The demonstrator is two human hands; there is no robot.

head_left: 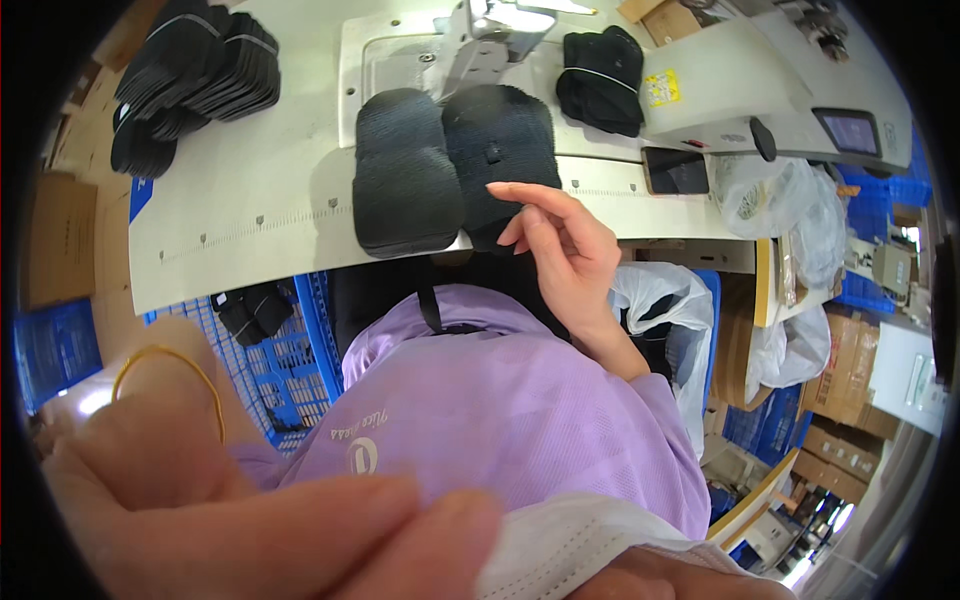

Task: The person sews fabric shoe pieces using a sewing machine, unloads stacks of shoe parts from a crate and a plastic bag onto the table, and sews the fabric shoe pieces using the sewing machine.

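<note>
My right hand (572, 240) is over the near edge of a sewing machine table (240, 220), its index finger stretched and the others loosely bent, with nothing visible in it. Its fingertips overlap a dark fabric piece (510, 125) with a small square patch. Beside that lies another black, rounded fabric piece (408, 190). Both are just in front of the sewing machine (485, 45). Large and blurred at lower left, my left hand (240, 510) is very close to the view, next to a white face mask (580, 545). Whether its fingertips grip anything is unclear.
Bundled black fabric pieces (200, 65) are stacked at the far left; a banded black bundle (602, 80) lies right of the machine. A phone (675, 171) rests near the right edge. Blue baskets (285, 375) and a white plastic bag (660, 290) sit below the tabletop.
</note>
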